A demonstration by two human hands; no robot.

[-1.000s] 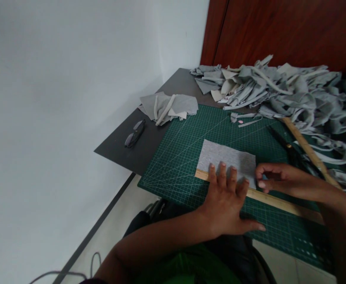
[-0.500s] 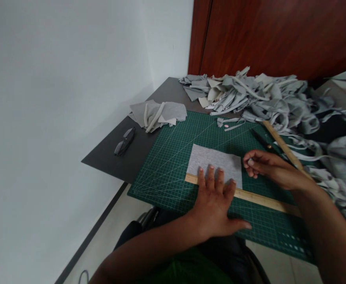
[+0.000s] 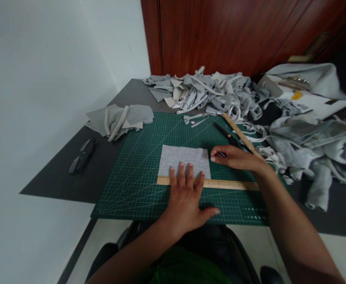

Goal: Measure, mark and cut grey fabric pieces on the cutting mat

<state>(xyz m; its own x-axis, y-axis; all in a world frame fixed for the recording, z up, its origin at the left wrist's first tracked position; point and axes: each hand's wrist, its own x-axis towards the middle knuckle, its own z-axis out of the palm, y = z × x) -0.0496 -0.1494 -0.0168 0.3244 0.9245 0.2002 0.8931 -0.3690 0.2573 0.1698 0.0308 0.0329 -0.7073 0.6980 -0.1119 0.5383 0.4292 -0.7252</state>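
A rectangle of light grey knit fabric (image 3: 185,156) lies flat on the green cutting mat (image 3: 137,169). Along its near edge runs a wooden ruler (image 3: 232,184). My left hand (image 3: 186,197) is open, its spread fingers pressing down across the ruler and the fabric's lower part. Just beyond the fabric's right edge, my right hand (image 3: 232,156) is closed in a pinch. A small dark object (image 3: 222,154) shows between its fingers; most of it is hidden, so its kind is unclear. Behind that hand lie black-handled scissors (image 3: 226,133), partly covered.
A second wooden stick (image 3: 240,134) lies slanted at the mat's right. Grey fabric scraps (image 3: 202,92) are heaped at the back, and more cloth (image 3: 317,146) covers the right. Folded fabric (image 3: 119,118) and eyeglasses (image 3: 82,156) rest on the dark table at left. Small trimmings (image 3: 196,119) lie on the mat.
The view has turned to the right, so everything sits further left in it. My left hand stays on the ruler and fabric. The dark object in my right hand shows more clearly.
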